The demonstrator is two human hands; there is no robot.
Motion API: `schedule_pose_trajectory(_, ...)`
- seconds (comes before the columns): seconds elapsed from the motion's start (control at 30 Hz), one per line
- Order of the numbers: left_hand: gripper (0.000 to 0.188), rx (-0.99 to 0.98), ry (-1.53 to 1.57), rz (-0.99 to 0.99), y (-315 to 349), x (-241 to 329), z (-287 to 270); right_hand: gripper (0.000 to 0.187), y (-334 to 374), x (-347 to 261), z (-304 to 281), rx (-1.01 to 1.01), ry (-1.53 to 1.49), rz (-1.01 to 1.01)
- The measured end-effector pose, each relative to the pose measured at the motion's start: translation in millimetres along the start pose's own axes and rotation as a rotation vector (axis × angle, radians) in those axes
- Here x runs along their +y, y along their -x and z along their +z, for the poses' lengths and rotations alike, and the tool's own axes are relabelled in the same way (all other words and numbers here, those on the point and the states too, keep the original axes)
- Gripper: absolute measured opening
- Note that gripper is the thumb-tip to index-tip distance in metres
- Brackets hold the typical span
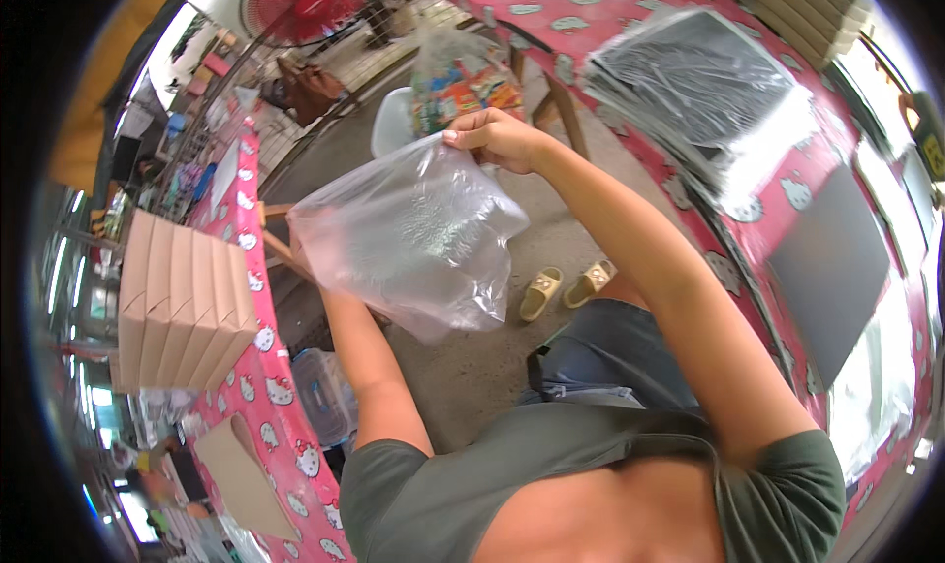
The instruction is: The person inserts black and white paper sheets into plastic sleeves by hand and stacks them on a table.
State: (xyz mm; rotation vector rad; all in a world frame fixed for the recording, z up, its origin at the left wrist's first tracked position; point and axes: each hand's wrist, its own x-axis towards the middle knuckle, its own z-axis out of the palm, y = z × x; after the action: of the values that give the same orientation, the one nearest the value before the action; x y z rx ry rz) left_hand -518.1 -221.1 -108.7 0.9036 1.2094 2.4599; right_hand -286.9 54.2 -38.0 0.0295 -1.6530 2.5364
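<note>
A clear plastic bag (413,233) hangs in front of me at chest height, its top edge stretched between my two hands. With thumb and fingers pinched together, my right hand (492,142) grips the bag's upper right corner. My left hand (313,240) is at the bag's left end, behind or inside the film. Only a blurred shape of it shows through the plastic, so its fingers cannot be made out. The lower part of the bag is loose and crumpled.
Pink-covered tables flank me. On the left one (300,445) stand stacked brown cartons (187,307); on the right one lie a plastic-wrapped dark stack (704,76) and a grey sheet (832,273). Ahead are a filled bag (468,91), a white bin (391,120) and a red fan (313,2).
</note>
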Motion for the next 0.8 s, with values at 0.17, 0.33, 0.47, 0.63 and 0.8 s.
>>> schedule_pose_trajectory(0.17,0.031,-0.073,-0.056,-0.105,-11,22,-9,0.020,-31,-1,5,0.022,0.118,0.017)
schedule_pose_trajectory(0.33,0.031,-0.127,-0.060,-0.187,-15,16,-7,0.023,-31,-6,-8,0.074,0.203,-0.006)
schedule_pose_trajectory(0.47,0.031,-0.202,-0.036,-0.258,-19,1,11,0.021,-9,-14,-14,0.138,0.093,0.011)
schedule_pose_trajectory(0.63,0.032,-0.301,-0.031,-0.343,-20,-7,33,0.020,11,-33,-14,0.158,0.050,-0.066)
schedule_pose_trajectory(0.8,0.032,-0.404,0.065,-0.423,-16,-36,80,0.015,53,-61,-33,0.146,-0.281,-0.352)
